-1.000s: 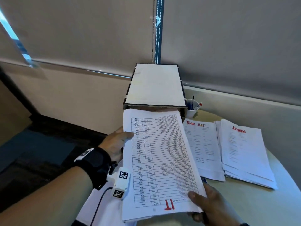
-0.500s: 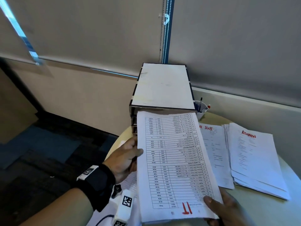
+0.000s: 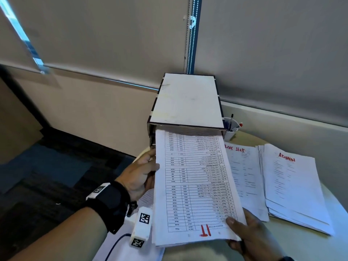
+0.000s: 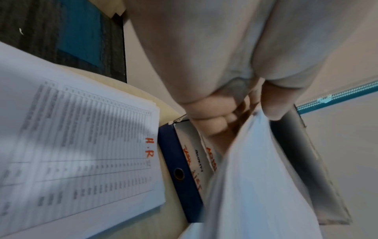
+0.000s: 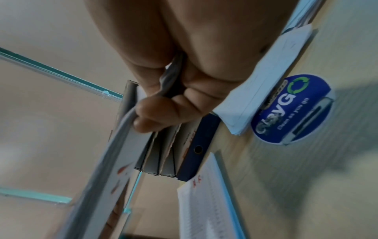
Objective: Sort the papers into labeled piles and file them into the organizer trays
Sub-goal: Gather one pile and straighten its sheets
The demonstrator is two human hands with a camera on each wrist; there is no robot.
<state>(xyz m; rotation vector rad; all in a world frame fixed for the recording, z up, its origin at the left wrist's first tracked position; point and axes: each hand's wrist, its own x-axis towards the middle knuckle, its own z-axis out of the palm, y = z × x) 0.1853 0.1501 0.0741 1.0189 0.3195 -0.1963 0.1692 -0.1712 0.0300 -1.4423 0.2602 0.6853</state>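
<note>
A stack of printed sheets marked "IT" in red is held tilted in the air, its far edge at the top slot of the organizer. My left hand grips the stack's left edge, thumb on top. At the near right corner my right hand pinches it, thumb on top and fingers underneath. In the left wrist view the same stack runs from my fingers toward the organizer's labeled trays. The right wrist view shows my right hand pinching the paper edge before the trays.
On the round table lie a pile with a red heading and an "ADMIN" pile to the right. An "H.R" pile lies under my left arm. A pen cup stands beside the organizer. A blue sticker is on the table.
Both hands have carried the IT stack forward, so its far edge now reaches the organizer's top opening. My view has shifted left and closer.
</note>
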